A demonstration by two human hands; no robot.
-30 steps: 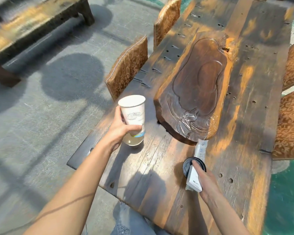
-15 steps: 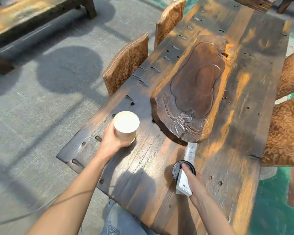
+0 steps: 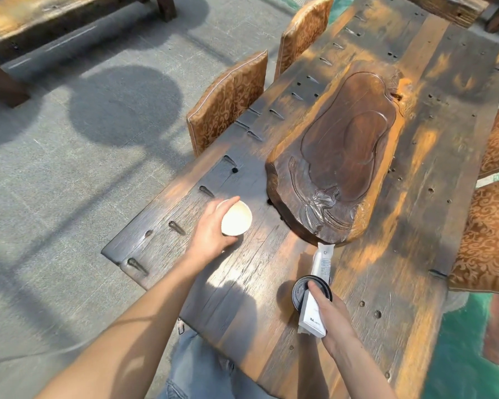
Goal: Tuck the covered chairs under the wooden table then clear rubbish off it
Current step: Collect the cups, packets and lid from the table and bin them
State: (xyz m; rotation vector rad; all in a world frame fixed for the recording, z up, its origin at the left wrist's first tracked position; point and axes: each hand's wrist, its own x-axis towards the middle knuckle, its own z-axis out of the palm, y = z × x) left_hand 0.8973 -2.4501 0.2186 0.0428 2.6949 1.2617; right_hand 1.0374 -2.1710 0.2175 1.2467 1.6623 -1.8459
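Left forearm (image 3: pixel 144 326) bare, stretched forward; left hand (image 3: pixel 212 234) curled round paper cup (image 3: pixel 236 220) from its left side. Right hand (image 3: pixel 333 318) nearer the body, thumb clamping white packet (image 3: pixel 314 313) onto black lid (image 3: pixel 298 292).

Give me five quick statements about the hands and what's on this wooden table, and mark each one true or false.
1. The left hand holds a paper cup. True.
2. The right hand is empty. False: it grips a white packet together with a black lid.
3. A carved wooden tray lies on the table. True.
4. The black lid sits on the paper cup. False: the lid is in the right hand, apart from the cup.
5. The nearer covered chair on the left stands well away from the table. False: its back is right against the table's edge.
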